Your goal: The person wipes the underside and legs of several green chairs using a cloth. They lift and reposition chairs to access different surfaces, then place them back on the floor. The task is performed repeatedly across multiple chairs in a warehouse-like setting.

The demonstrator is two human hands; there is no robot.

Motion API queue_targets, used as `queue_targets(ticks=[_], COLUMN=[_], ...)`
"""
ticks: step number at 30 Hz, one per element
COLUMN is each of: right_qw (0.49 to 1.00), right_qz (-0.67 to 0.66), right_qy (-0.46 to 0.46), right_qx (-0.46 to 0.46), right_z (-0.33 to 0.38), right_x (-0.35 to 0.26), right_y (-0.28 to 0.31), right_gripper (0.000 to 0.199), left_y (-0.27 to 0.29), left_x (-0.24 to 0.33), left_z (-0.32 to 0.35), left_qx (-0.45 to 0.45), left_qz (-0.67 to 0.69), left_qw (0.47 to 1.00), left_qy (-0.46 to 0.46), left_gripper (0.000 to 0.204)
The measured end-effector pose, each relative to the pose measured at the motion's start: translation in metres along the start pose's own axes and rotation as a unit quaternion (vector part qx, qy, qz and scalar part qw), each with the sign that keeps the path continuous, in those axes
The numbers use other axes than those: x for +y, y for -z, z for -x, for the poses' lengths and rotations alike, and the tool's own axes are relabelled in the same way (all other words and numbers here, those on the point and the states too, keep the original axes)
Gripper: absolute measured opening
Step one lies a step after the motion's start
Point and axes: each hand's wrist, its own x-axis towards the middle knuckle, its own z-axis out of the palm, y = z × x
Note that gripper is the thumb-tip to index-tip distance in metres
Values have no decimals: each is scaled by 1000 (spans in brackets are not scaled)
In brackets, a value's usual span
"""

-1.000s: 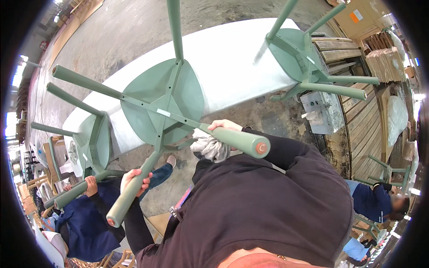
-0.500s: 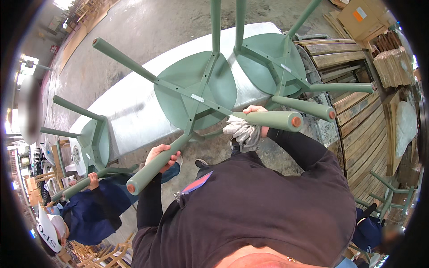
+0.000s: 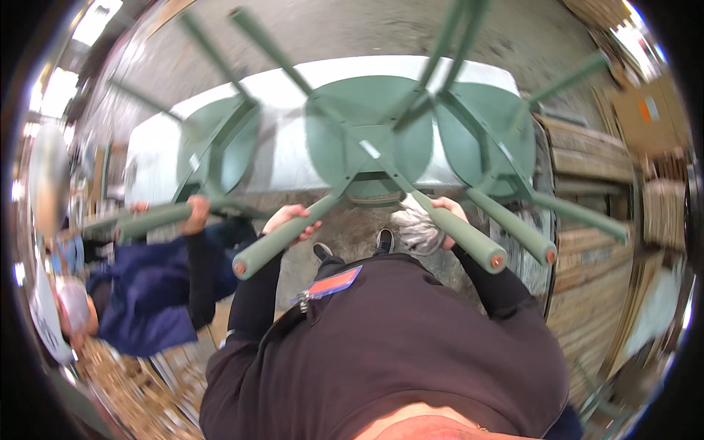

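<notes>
A green chair (image 3: 367, 139) lies upside down on a white table (image 3: 293, 158), legs pointing toward me. My left hand (image 3: 290, 220) grips its near left leg. My right hand (image 3: 444, 216) grips the near right leg and also holds a grey cloth (image 3: 416, 231) against it. The leg ends show bare wood caps.
Two more green chairs (image 3: 488, 125) are upturned on the table, one on each side. A person in a blue top (image 3: 147, 290) at my left holds a leg of the left chair (image 3: 216, 150). Stacked wooden boards (image 3: 587, 169) stand at the right. Concrete floor lies beyond.
The chair I hold has shifted left toward the table's middle, away from the right chair. My hands stay on its two near legs. The view has swung.
</notes>
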Motion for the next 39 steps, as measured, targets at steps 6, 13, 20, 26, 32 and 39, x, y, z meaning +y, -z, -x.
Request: queue_targets(ticks=[6, 13, 20, 26, 32, 39], right_qw=[994, 989, 986, 972, 702, 296], right_qz=[14, -91, 2, 123, 492, 635], right_qy=[83, 106, 76, 62, 515, 714], right_qx=[67, 44, 151, 190, -24, -9], right_z=[26, 30, -9, -60, -32, -41], right_x=[1, 57, 156, 239, 288, 279], right_y=[2, -11, 0, -78, -269, -432], right_gripper=[43, 88, 52, 37, 24, 43], left_y=[-26, 2, 49, 92, 93, 51], left_x=[-8, -86, -157, -208, -228, -135], left_z=[0, 1, 70, 147, 172, 205], left_qx=[-25, -9, 149, 223, 267, 274], left_qz=[20, 127, -13, -23, -59, -275], left_qw=[998, 962, 940, 888, 830, 575], left_qy=[-52, -243, -307, -402, -487, -720], left_gripper=[47, 41, 28, 41, 38, 52])
